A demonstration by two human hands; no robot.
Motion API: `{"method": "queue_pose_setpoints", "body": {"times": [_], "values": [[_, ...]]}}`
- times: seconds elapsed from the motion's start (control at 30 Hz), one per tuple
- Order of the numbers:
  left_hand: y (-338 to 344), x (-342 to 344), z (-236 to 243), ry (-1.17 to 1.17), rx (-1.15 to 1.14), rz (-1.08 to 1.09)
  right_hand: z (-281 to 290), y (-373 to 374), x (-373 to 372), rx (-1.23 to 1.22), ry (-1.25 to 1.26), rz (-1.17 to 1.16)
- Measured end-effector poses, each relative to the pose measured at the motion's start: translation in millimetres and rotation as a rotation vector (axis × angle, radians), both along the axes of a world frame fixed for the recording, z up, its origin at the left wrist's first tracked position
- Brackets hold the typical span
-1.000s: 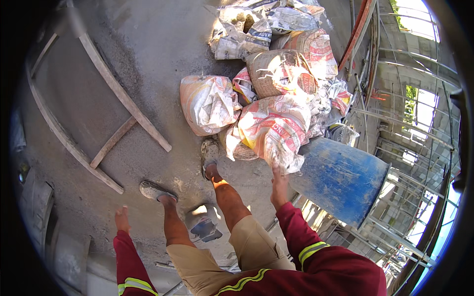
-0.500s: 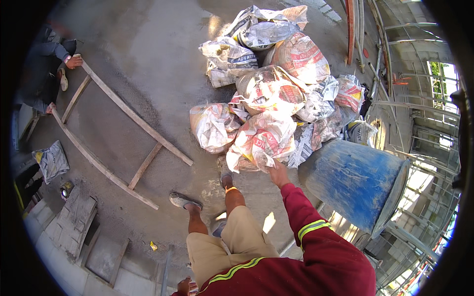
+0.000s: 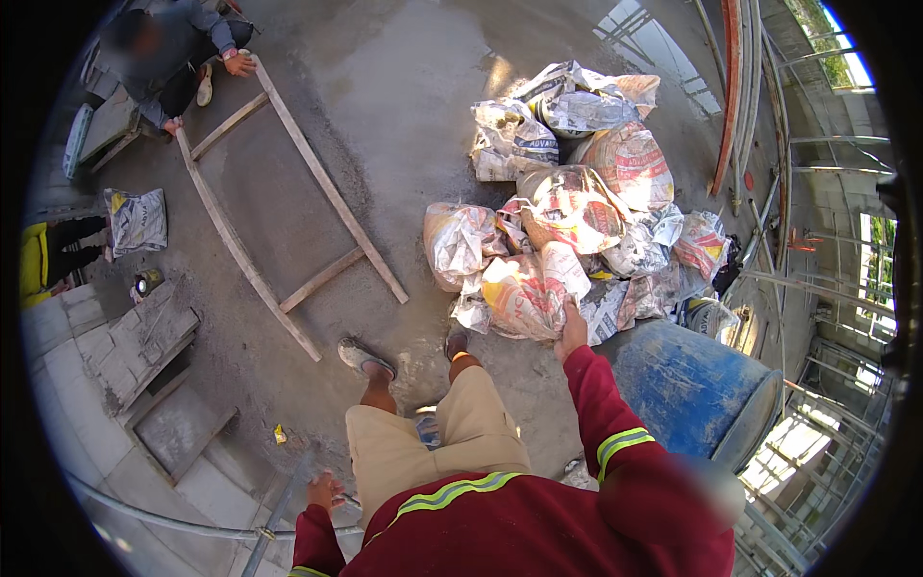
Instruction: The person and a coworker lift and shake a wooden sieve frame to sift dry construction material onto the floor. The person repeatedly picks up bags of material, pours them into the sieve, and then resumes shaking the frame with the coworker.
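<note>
My right hand is closed on the gathered edge of a filled white, red and yellow sack at the near side of a heap. The sack is dusty and creased, and its lower part rests on the ground. My left hand hangs low beside my shorts, away from the heap, with its fingers apart and nothing in them. Behind the held sack, more filled sacks lie piled together.
A scuffed blue drum lies right of the sacks. To the left a wooden ladder-like frame is held by a crouching person. A second person in yellow is at the far left, by a grey sack. Metal pipes stand at the right.
My right hand's grip has lifted the sack's edge, and the sack has tipped over somewhat. My left hand has moved forward from beside my hip. The whole view has shifted.
</note>
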State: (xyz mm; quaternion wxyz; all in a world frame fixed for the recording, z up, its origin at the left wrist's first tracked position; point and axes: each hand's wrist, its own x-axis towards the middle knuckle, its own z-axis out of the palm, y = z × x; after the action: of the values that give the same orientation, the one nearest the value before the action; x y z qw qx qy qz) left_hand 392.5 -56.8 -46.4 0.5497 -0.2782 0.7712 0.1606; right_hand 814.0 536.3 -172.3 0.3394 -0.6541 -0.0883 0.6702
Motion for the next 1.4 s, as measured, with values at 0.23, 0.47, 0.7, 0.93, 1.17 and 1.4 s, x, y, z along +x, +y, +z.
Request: {"method": "queue_pose_setpoints", "body": {"times": [0.23,0.47,0.7,0.93,1.17,1.4], "values": [[258,-19,-56,0.109,0.546,-0.17,96,-97,-85,0.015,-0.035,0.369],[330,-82,-139,0.17,0.662,-0.366,222,-199,-246,0.032,-0.014,0.905],[184,-263,-142,0.187,0.516,-0.443,294,-275,-402,0.011,0.164,1.043],[25,-316,-71,-0.051,0.62,0.348,329,-319,-513,0.033,0.19,1.414],[-20,-226,-145,0.512,0.704,0.724,328,-302,-585,0.125,0.148,1.438],[67,-223,-124,0.723,0.325,0.103,273,-199,-638,0.148,0.147,1.142]]}}
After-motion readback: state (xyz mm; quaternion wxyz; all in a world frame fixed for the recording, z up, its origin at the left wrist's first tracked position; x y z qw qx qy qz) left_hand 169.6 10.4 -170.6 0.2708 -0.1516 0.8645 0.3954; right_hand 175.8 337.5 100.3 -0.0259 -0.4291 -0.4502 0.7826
